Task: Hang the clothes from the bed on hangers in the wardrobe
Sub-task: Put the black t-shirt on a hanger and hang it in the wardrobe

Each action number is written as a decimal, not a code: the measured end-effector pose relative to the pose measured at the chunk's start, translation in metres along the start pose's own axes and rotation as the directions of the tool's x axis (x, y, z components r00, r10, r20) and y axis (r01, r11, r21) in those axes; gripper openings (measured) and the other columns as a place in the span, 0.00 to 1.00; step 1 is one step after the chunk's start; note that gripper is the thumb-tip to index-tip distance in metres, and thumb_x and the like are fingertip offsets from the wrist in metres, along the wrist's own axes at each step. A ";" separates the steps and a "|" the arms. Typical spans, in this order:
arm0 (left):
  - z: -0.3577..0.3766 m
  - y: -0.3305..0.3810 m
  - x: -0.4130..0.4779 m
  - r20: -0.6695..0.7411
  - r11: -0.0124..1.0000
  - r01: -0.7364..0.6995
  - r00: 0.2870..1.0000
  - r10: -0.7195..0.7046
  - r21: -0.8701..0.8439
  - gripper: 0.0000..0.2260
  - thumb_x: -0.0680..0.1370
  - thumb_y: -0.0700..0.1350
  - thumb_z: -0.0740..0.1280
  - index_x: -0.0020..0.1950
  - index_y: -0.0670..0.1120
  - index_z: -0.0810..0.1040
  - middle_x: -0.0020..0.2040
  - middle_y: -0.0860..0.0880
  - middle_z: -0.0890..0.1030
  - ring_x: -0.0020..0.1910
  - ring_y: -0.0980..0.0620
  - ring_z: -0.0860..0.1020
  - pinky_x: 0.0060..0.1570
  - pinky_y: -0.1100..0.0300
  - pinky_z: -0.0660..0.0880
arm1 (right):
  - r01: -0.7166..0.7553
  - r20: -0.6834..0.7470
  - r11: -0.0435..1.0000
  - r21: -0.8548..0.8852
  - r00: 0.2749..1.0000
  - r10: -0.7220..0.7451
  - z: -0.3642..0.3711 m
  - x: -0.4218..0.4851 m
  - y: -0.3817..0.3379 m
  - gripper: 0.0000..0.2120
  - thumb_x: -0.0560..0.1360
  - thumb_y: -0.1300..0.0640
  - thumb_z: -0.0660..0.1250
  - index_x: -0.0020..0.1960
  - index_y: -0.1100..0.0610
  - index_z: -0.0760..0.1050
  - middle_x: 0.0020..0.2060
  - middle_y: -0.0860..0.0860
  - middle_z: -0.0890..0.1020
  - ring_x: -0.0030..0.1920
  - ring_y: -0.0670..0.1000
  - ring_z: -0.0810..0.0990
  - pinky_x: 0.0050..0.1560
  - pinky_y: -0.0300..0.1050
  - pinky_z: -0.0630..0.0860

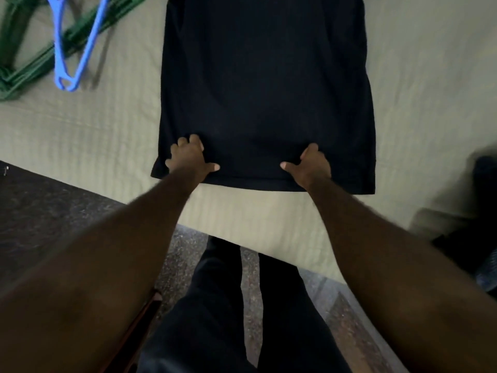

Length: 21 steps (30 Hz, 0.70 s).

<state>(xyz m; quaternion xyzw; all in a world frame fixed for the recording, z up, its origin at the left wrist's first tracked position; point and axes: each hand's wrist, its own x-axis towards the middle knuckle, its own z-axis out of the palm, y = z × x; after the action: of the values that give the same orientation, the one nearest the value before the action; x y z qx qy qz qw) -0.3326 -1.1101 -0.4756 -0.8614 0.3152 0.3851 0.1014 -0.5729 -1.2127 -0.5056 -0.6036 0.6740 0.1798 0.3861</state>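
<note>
Left hand (189, 157), right hand (309, 165) gripping black shirt (266, 76)

shirt (266, 90): black cloth, matt, with a fine ribbed knit; soft, lying mostly flat with few creases.
bed cover (80, 135): pale beige cloth, matt, quilted in faint stitched lines, lightly wrinkled.
blue hanger (57, 49): plastic, smooth, with a slight sheen.
green hangers (27, 76): thin and smooth, plastic by the look; too blurred to judge the finish.
floor (40, 211): dark speckled stone, smooth, faintly glossy.
trousers (215, 305): dark cloth, matt, plain and smooth.
wooden edge (150, 302): reddish-brown wood, smooth, dull sheen.
</note>
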 end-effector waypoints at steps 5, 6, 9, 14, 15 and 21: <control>0.003 0.004 0.010 0.014 0.998 0.016 1.000 -0.017 0.060 0.36 0.67 0.56 0.78 0.68 0.46 0.65 0.67 0.42 0.68 0.67 0.39 0.66 0.60 0.36 0.70 | -0.028 0.040 0.998 -0.064 0.999 0.031 0.002 0.011 -0.002 0.40 0.68 0.40 0.75 0.69 0.60 0.62 0.65 0.60 0.74 0.64 0.63 0.73 0.62 0.58 0.73; 0.002 0.005 0.011 0.011 0.997 0.015 1.000 -0.016 0.078 0.37 0.67 0.56 0.78 0.69 0.45 0.64 0.68 0.41 0.68 0.67 0.38 0.66 0.60 0.37 0.70 | -0.032 0.044 0.996 -0.085 0.998 0.035 0.001 0.010 -0.005 0.41 0.69 0.40 0.75 0.70 0.60 0.61 0.66 0.60 0.73 0.65 0.63 0.73 0.62 0.57 0.73; -0.002 0.010 0.005 -0.001 0.982 -0.041 0.999 0.042 0.187 0.36 0.69 0.56 0.76 0.70 0.45 0.63 0.67 0.41 0.68 0.67 0.39 0.67 0.61 0.39 0.68 | -0.023 0.059 0.989 -0.146 0.998 0.032 -0.011 0.004 -0.013 0.38 0.70 0.42 0.74 0.70 0.61 0.64 0.65 0.60 0.75 0.64 0.62 0.74 0.60 0.54 0.73; -0.006 0.031 0.009 -0.148 0.828 -0.496 0.827 0.542 0.261 0.25 0.75 0.56 0.67 0.69 0.49 0.68 0.66 0.44 0.69 0.66 0.43 0.68 0.61 0.45 0.67 | 0.324 -0.176 0.946 -0.004 0.931 -0.319 -0.014 0.000 -0.040 0.15 0.75 0.44 0.68 0.50 0.56 0.76 0.48 0.53 0.80 0.52 0.57 0.79 0.52 0.51 0.77; -0.005 0.040 0.014 -0.171 0.772 -0.572 0.761 0.625 0.276 0.26 0.76 0.56 0.66 0.71 0.49 0.68 0.70 0.43 0.67 0.69 0.43 0.65 0.63 0.45 0.66 | 0.425 -0.258 0.905 -0.032 0.871 -0.419 -0.010 0.005 -0.049 0.15 0.76 0.45 0.67 0.56 0.55 0.76 0.53 0.54 0.79 0.57 0.57 0.77 0.57 0.52 0.75; 0.000 0.084 0.055 -0.062 0.765 -0.499 0.820 0.569 0.408 0.44 0.73 0.70 0.60 0.79 0.53 0.41 0.79 0.43 0.39 0.78 0.42 0.40 0.72 0.34 0.47 | 0.539 -0.131 0.730 -0.421 0.760 -0.637 -0.036 0.075 -0.069 0.33 0.81 0.39 0.54 0.80 0.50 0.50 0.80 0.54 0.50 0.79 0.54 0.47 0.77 0.58 0.47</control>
<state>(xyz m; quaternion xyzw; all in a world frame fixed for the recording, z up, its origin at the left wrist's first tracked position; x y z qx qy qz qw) -0.3569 -1.2013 -0.5097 -0.7312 0.6232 0.2502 0.1198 -0.5159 -1.3033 -0.5226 -0.8652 0.4465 0.0840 0.2122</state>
